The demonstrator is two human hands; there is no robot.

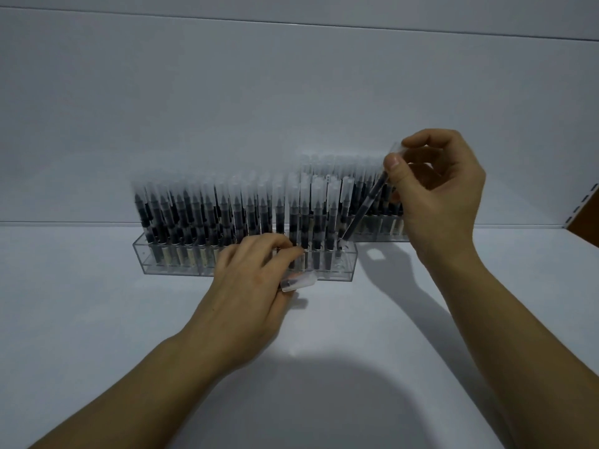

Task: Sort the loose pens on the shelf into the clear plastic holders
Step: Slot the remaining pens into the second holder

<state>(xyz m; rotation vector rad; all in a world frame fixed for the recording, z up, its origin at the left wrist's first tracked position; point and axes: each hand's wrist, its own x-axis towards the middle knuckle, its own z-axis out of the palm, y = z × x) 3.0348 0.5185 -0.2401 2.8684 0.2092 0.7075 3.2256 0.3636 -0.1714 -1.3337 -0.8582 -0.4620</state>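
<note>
Nearly full rack, one pen going in at the right end

Your front holder (168,254) is packed from the left. Your left hand (249,286) sits against its middle, fingers curled round a spare pen (298,281) with only the frosted cap poking out to the right. The slanted pen (366,205) has its bottom tip at a slot near the holder's right end. Its cap end leans up and right into your right hand (444,192), thumb and fingertips pinching it near the top. I'd tip the top back left till it's upright, then push down. The back holder (379,228) sits behind, to the right.
</note>
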